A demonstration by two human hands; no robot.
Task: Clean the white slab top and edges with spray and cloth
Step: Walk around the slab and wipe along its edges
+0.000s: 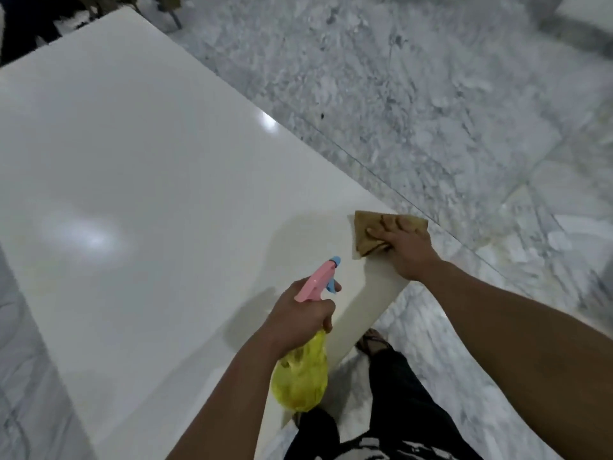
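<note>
The right hand (409, 250) presses a brown cloth (371, 235) flat on the white slab (139, 180), at the near right corner. Its fingers (394, 224) are spread wide on the cloth, and the cloth's far side lies just at the slab's edge. The left hand (300, 315) holds the spray bottle (300, 370); its fingers are closed around the neck, with one finger on the blue trigger. The pink nozzle points to the bare slab ahead of these fingers, left of the cloth.

Some risks, in my judgement:

- The cloth is so near the edge that a stroke to the right of the fingers could push it off, and it would fall on the marble floor (447, 121).
- If the trigger is pressed with the nozzle aimed too high or too far right, the spray may pass the edge and wet the floor, where the foot (371, 341) stands close to the slab.
- The surface is glossy; if wet, the pressing hand may slide.
- The yellow bottle hangs over the near edge and could knock on it.
</note>
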